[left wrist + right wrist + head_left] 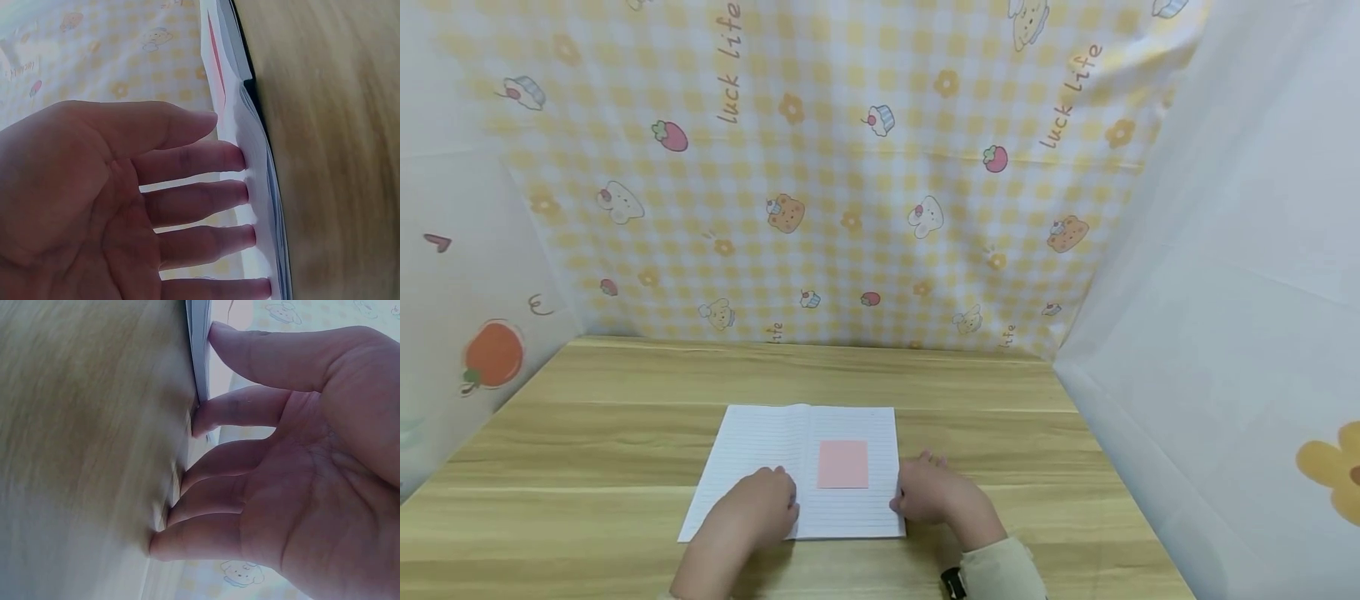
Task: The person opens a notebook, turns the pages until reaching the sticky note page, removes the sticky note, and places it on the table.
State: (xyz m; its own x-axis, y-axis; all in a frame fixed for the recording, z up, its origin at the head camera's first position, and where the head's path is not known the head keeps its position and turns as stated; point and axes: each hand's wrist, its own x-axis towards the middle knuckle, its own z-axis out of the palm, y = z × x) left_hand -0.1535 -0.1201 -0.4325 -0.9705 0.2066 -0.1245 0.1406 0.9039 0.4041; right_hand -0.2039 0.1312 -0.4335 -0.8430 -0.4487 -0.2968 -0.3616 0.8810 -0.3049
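Note:
An open lined notebook point(760, 450) lies flat on the wooden table point(587, 433), with a pink sticky note point(843, 463) on its right page. My left hand point(760, 504) lies on the notebook's lower middle; its straight fingertips point(240, 194) press the pages point(259, 156). My right hand point(928, 492) rests beside the right edge of the notebook, with the thumb point(250, 353) against the page edge point(199, 344) and the other fingertips point(187, 481) touching the table point(87, 444).
A yellow checked cloth with cartoon prints point(850, 167) hangs behind the table. White sheets close in the left point(452, 275) and right point(1240, 292) sides. A dark watch point(953, 582) sits on the right wrist by a beige sleeve point(1003, 571).

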